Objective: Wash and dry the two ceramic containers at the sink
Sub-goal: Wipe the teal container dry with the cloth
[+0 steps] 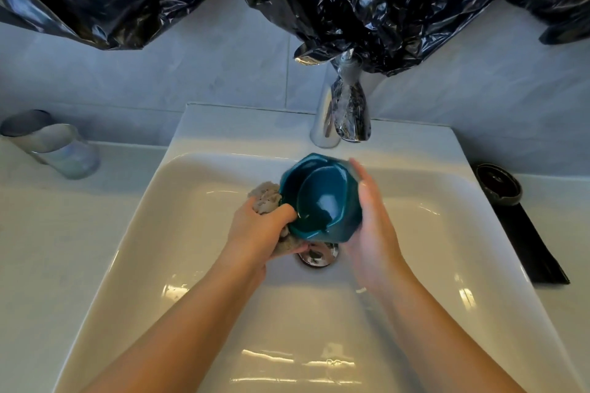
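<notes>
- Bowl [321,198] held tilted over sink [191,233].
- Left hand [261,230] clamped on cloth [265,198] at the rim; right hand [373,217] flat, fingers straight, bracing the side.
- Advice: turn bowl against cloth, stay low; likely slick.

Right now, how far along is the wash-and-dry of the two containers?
Done: nothing confirmable; no water runs from the tap. In hand: right hand braces the teal container over the sink, left hand grips a grey cloth against its rim. Left: the dark container sits on a black mat, washed or not I cannot tell.
</notes>
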`<state>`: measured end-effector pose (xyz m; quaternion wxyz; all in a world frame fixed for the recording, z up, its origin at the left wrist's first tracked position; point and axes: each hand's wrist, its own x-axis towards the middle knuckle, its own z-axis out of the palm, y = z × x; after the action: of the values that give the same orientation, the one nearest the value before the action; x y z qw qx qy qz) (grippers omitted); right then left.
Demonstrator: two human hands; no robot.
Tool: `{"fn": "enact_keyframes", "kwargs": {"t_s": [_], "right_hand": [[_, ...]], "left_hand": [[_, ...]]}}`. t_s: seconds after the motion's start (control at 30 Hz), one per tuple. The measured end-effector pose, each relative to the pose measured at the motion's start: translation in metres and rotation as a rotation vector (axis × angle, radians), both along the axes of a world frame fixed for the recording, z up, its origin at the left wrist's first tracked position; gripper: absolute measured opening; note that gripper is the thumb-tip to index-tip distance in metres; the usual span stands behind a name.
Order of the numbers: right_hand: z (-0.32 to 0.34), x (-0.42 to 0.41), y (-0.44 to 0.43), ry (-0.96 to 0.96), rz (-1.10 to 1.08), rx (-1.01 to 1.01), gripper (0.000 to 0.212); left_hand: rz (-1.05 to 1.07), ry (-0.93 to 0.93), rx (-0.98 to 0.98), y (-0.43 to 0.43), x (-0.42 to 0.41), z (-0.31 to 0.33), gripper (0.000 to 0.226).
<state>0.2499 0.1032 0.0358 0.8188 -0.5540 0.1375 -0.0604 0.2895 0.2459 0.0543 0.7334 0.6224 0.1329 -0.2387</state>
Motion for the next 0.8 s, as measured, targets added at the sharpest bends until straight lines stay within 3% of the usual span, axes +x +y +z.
{"fn": "enact_keyframes", "kwargs": {"t_s": [0.07, 0.17, 0.33, 0.53, 0.67, 0.73, 0.8], "right_hand": [[0.005, -0.001, 0.001, -0.07, -0.047, -0.26, 0.044], [0.001, -0.005, 0.003, -0.071, -0.064, -0.387, 0.041], [-0.001, -0.006, -0.002, 0.009, -0.024, -0.405, 0.035], [0.002, -0.009, -0.002, 0.046, 0.138, -0.437, 0.025], [0.004, -0.009, -0.007, 0.031, 0.247, -0.5, 0.039], [0.006, -0.009, -0.011, -0.011, 0.269, -0.494, 0.041], [0.005, -0.009, -0.011, -0.053, 0.237, -0.467, 0.043]], "left_hand": [[0.124, -0.094, 0.031, 0.001, 0.003, -0.004, 0.03], [0.09, -0.177, 0.133, 0.004, 0.007, -0.007, 0.027], [-0.142, -0.181, 0.248, 0.016, 0.015, -0.001, 0.028], [-0.24, -0.292, 0.33, 0.028, 0.026, 0.005, 0.043], [-0.444, -0.291, 0.326, 0.038, 0.027, 0.008, 0.039], [-0.456, -0.318, 0.302, 0.038, 0.025, 0.008, 0.035], [-0.339, -0.357, 0.273, 0.035, 0.023, 0.009, 0.03]]}}
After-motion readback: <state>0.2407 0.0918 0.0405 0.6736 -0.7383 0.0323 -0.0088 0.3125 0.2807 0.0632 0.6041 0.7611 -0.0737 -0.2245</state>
